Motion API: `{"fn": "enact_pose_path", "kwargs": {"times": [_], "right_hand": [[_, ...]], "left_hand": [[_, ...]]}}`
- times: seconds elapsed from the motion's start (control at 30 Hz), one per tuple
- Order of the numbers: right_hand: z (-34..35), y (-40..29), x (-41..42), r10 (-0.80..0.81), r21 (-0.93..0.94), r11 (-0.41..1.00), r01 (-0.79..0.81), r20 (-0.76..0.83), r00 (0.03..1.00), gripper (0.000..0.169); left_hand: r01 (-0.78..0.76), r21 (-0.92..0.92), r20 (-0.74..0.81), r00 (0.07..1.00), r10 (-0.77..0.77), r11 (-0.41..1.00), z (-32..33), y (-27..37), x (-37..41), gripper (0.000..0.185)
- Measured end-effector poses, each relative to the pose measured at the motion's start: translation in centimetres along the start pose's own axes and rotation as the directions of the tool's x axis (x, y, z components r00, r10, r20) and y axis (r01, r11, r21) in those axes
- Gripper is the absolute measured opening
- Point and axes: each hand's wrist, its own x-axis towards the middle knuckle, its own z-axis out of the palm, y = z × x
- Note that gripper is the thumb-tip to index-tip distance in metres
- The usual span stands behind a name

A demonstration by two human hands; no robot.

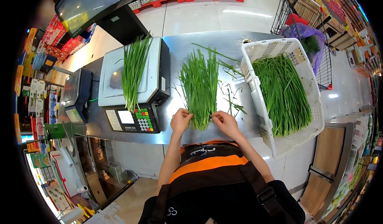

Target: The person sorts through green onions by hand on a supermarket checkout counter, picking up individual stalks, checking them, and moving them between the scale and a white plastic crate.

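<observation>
A spread bunch of garlic chives [199, 86] lies on the stainless-steel counter [175, 134] in front of me, its pale stem ends towards my body. My left hand [181, 120] is at the lower left edge of the bunch, thumb and fingertips pinched together. At the lower right edge, my right hand [225, 123] has its thumb and index finger close together by a dark thin strand. Whether either hand grips a stem is too small to tell. Another bunch of chives [134, 71] rests across the white plate of a weighing scale [112, 80] to the left.
A white plastic crate [266, 122] with many chives stands at the right. Loose trimmings [232, 99] lie between bunch and crate. A second scale [74, 89] and a monitor [92, 5] are on the left. Beyond the crate stands a shopping cart [324, 65] with a purple bag.
</observation>
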Motion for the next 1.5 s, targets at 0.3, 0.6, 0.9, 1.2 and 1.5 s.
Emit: {"fn": "enact_pose_path", "kwargs": {"times": [0.3, 0.6, 0.9, 1.2, 1.5], "right_hand": [[1.7, -4.1, 1.5, -0.078, 0.086, 0.994, 0.062, 0.207, 0.975, 0.022], [1.1, -7.2, 2.0, -0.031, 0.464, 0.883, -0.070, 0.207, 0.978, 0.022], [-0.4, -8.9, 0.4, -0.112, 0.086, 0.989, 0.122, -0.109, 0.988, 0.017], [-4.5, -6.7, -0.3, -0.074, 0.056, 0.995, 0.085, -0.181, 0.981, 0.013], [-6.7, -2.7, -0.2, -0.044, -0.572, 0.810, -0.129, -0.279, 0.959, 0.024]], "left_hand": [[0.302, -0.699, 0.367, 0.930, -0.038, 0.649, -3.5, -0.3, -0.2, 0.020], [0.251, -0.870, 0.342, 0.927, 0.153, 0.425, -5.2, 3.6, -2.0, 0.018], [0.026, -0.837, 0.165, 0.964, 0.209, 0.546, -4.6, 8.6, -2.3, 0.017], [0.015, -0.877, 0.133, 0.968, 0.212, 0.481, -5.0, 10.0, -2.7, 0.015], [0.073, -0.874, 0.202, 0.954, 0.223, 0.480, -5.2, 10.3, -3.6, 0.014]]}}
